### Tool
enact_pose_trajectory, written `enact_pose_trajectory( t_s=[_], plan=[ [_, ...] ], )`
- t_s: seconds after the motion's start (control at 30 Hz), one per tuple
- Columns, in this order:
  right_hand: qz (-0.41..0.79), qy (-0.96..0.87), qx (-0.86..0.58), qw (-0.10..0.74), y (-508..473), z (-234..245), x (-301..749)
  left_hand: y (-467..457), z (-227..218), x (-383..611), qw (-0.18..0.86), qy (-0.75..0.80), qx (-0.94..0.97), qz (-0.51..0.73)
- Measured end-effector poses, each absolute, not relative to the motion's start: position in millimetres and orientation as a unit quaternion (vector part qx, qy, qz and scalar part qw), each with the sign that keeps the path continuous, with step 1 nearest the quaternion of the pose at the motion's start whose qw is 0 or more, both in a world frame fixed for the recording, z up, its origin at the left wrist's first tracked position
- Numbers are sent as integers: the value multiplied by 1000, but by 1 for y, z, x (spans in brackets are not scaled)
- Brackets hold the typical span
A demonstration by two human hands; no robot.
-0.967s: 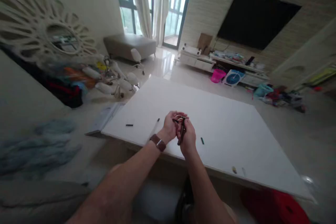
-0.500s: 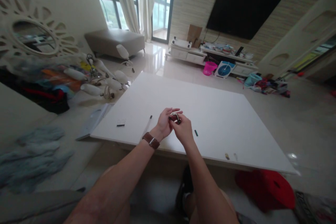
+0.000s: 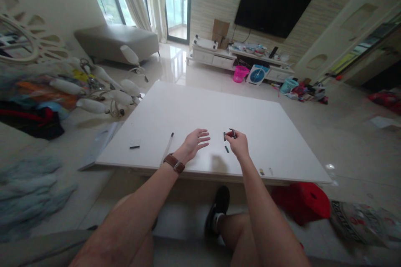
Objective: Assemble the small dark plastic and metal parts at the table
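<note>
My left hand [image 3: 194, 144], with a brown watch strap at the wrist, hovers over the white board, its fingers spread and nothing in them. To its right, my right hand [image 3: 239, 142] is closed in a pinch on a small dark piece with a curved, shiny part [image 3: 232, 132]; its exact kind is too small to tell. A short dark-green strip [image 3: 224, 136] shows at the fingertips, and I cannot tell whether it is held too. A second dark-green strip [image 3: 227, 149] lies on the board just below. Left of my left hand lies a slim pen-like stick [image 3: 171, 142] with a black end.
The white board [image 3: 194, 104] forms the work surface. A clear piece with a black strip [image 3: 134, 147] lies at its left, a small yellowish-black piece [image 3: 262, 172] near its front right edge. A lamp with several white shades [image 3: 120, 98] stands left; a red object [image 3: 308, 203] is at front right.
My hands have drawn apart; the right one moved right with the small piece. My left fingers have spread, empty. The camera view has shifted, and a second green strip now shows at my right fingertips.
</note>
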State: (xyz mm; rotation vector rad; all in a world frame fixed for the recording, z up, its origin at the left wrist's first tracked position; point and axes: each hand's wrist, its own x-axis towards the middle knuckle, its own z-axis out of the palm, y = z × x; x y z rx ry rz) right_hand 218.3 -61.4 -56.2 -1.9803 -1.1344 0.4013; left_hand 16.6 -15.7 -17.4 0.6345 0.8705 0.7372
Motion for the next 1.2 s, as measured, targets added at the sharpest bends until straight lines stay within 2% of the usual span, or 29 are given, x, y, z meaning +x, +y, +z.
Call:
enact_pose_trajectory(
  t_s=[0.23, 0.37, 0.57, 0.87, 1.2],
  plan=[
    [180, -409, -840, 309, -88, -124, 286, -4, -14, 11, 788, 403, 308, 348],
    [188, -405, -850, 280, -91, -141, 295, 3, -16, 11, 787, 404, 310, 348],
    [139, -411, -852, 293, -78, -128, 288, 6, -19, 13, 784, 403, 322, 344],
    [185, -563, -755, 281, -71, -115, 205, -12, -15, 17, 771, 389, 375, 336],
    [163, -651, -701, 240, -66, -120, 144, -9, -29, 3, 680, 430, 513, 299]
  ],
)
